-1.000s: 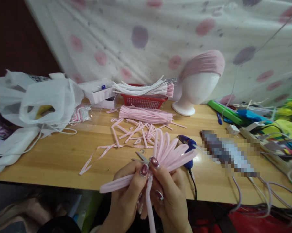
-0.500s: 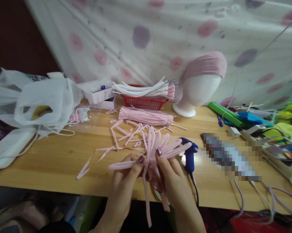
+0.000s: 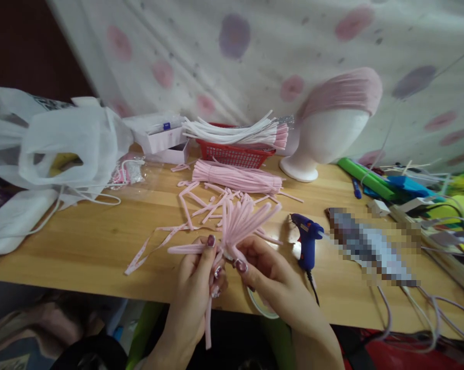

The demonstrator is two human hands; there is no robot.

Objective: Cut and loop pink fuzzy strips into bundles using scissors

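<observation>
Between my hands is a pink pipe-cleaner flower [image 3: 241, 221], several loops fanning upward and one loop sticking out to the left. My left hand [image 3: 197, 282] pinches it near its gathered base, and one pink stem hangs below that hand. My right hand [image 3: 268, 272] grips the base from the other side, thumb bent over it. Its other fingers are partly hidden behind. Just beyond the flower lie loose pink pipe-cleaner pieces [image 3: 193, 203]. A blue glue gun [image 3: 308, 241] rests to the right of my right hand. Under that hand a pale round rim [image 3: 264, 308] shows in part.
Behind the pieces lies a bundle of pink pipe cleaners [image 3: 235, 177], before a red basket [image 3: 232, 154] topped with white ones. A foam head [image 3: 328, 139] stands right of it. A pink measuring tape [image 3: 137, 259], plastic bag [image 3: 62, 144] and cables [image 3: 386, 308] lie around.
The flower has tilted and shifted slightly left and down. My right hand has turned, its thumb now lower at the base. The view has moved a little, bringing the glue gun fully into sight.
</observation>
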